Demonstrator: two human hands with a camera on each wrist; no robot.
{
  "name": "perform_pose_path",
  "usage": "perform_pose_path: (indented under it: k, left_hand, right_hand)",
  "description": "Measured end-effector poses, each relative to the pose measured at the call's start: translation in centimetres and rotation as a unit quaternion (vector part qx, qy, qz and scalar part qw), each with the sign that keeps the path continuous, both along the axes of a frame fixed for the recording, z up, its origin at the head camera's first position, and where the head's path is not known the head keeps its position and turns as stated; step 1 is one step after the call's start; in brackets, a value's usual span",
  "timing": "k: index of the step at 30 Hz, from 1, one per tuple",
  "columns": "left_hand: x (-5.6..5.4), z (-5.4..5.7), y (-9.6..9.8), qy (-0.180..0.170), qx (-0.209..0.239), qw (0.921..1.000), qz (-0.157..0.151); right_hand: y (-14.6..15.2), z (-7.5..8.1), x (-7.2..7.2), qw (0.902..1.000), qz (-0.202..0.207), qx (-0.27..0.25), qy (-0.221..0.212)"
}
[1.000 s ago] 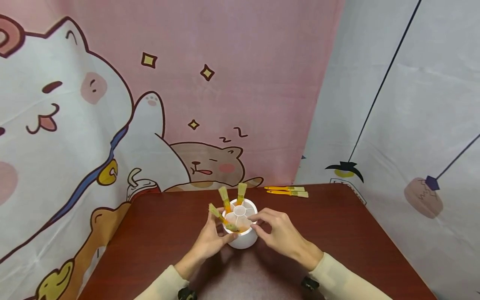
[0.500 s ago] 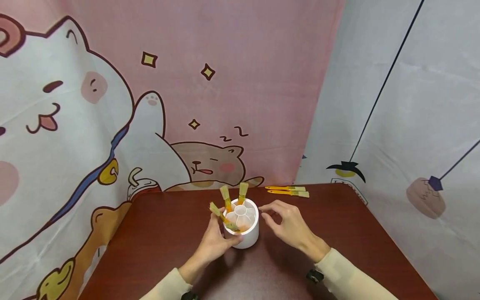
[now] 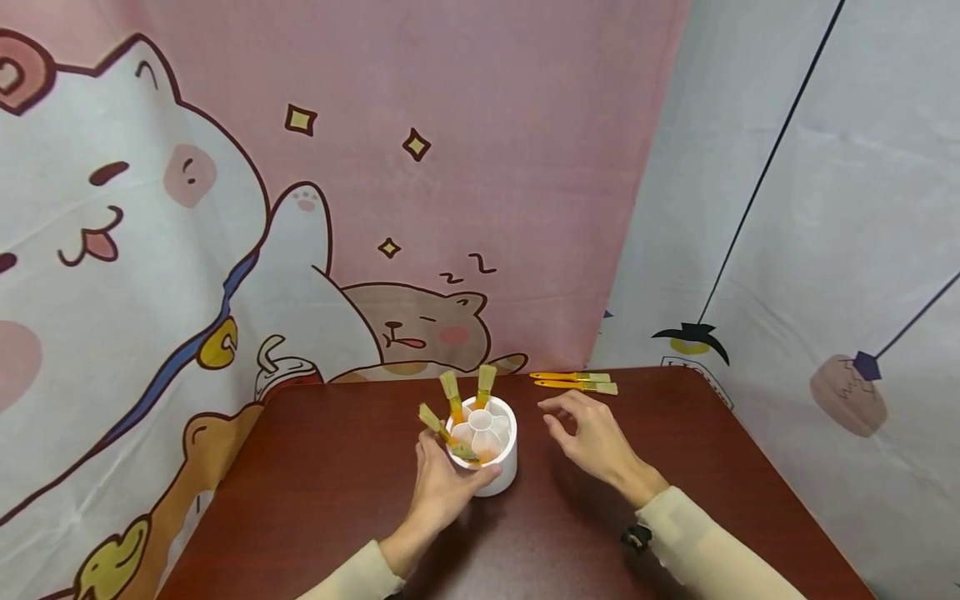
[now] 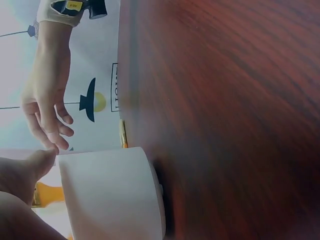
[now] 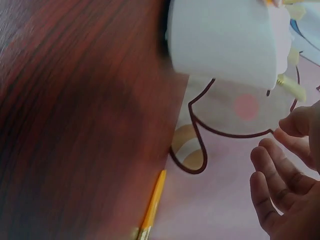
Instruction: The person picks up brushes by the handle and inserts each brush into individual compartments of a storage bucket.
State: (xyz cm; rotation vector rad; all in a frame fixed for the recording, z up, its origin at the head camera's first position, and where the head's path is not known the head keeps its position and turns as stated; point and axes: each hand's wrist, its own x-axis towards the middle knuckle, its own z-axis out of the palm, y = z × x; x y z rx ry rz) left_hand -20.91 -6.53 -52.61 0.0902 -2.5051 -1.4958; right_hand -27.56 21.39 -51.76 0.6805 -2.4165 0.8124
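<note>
A round white divided pen holder (image 3: 504, 458) stands upright on the table. Several yellow-handled bristle brushes (image 3: 486, 383) lean in its compartments, bristle ends up. My left hand (image 3: 442, 487) holds the holder from the left and front, thumb along its near side and fingers at its left wall. In the left wrist view its thumb shows at the holder's rim, beside the ferrule of one brush. Right of the holder and apart from it, my right hand (image 3: 596, 437) hovers with fingers loosely bent and nothing between them, as the right wrist view also shows.
Two more yellow brushes (image 3: 576, 387) lie side by side at the table's back edge, bristles pointing right. The dark red-brown table (image 3: 330, 467) ends at a printed cartoon curtain (image 3: 525, 208) behind and on both sides.
My right hand has drawn away from the holder's rim toward the right. The left hand has shifted slightly, its thumb now further right across the holder's front. Brushes and holder look nearly unchanged.
</note>
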Motion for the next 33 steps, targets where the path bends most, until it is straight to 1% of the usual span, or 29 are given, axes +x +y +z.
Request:
perform_pose_path:
  k: [3, 8, 13, 15, 20, 27, 31, 33]
  left_hand:
    - [-0.2, -0.1, 0.3, 0.001, 0.000, 1.0000, 0.006]
    - [-0.5, -0.5, 0.4, -0.005, 0.008, 0.9999, 0.007]
    - [-0.7, -0.7, 0.2, -0.002, 0.008, 1.0000, 0.002]
    - [-0.8, -0.5, 0.0, -0.002, 0.006, 1.0000, -0.004]
    - [-0.8, -0.2, -0.4, -0.004, 0.010, 0.9996, -0.025]
    - [-0.9, 0.0, -1.3, -0.010, 0.024, 0.9980, -0.057]
    - [-1.2, 0.1, -2.0, -0.027, 0.040, 0.9951, -0.087]
    - [-1.4, 0.1, -2.3, -0.036, 0.059, 0.9920, -0.106]
  right_hand:
    - [0.4, -0.3, -0.5, 0.9998, -0.016, 0.007, -0.014]
    - [1.1, -1.0, -1.2, 0.9990, -0.032, 0.014, -0.026]
    - [1.8, -1.5, -1.8, 0.9979, -0.051, 0.022, -0.033]
    - [2.1, -1.7, -2.0, 0.9972, -0.057, 0.026, -0.040]
    - [2.7, -2.1, -2.6, 0.9947, -0.070, 0.039, -0.064]
    - [3.3, -2.7, -3.5, 0.9921, -0.077, 0.052, -0.085]
    - [3.6, -3.0, -4.0, 0.9907, -0.081, 0.059, -0.092]
    - [3.8, -3.2, -4.3, 0.9902, -0.083, 0.063, -0.093]
